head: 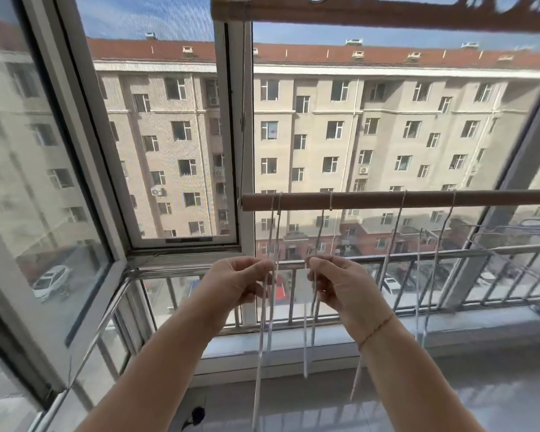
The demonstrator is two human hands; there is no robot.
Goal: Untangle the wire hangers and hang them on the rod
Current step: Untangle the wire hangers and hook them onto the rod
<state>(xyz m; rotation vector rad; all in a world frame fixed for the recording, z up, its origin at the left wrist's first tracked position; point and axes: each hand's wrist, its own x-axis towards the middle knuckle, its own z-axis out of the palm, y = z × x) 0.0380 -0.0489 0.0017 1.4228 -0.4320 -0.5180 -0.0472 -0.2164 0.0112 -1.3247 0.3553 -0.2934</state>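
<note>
A brown wooden rod [418,199] runs across the window at mid height. Several white wire hangers hang from it, seen edge-on. My left hand [237,280] pinches the leftmost hanger [264,332] just below the rod. My right hand [340,285] pinches the hanger beside it [309,338], which hooks over the rod near the middle. Two more hangers [424,275] hang further right, untouched. Both hands are close together, about a hand's width apart, at the level of the metal railing.
An open window frame [228,151] stands left of the rod's end. A metal railing [449,257] runs behind the hangers above a white sill [325,338]. Another wooden bar [387,14] crosses the top. A folding drying rack [512,235] sticks out at right.
</note>
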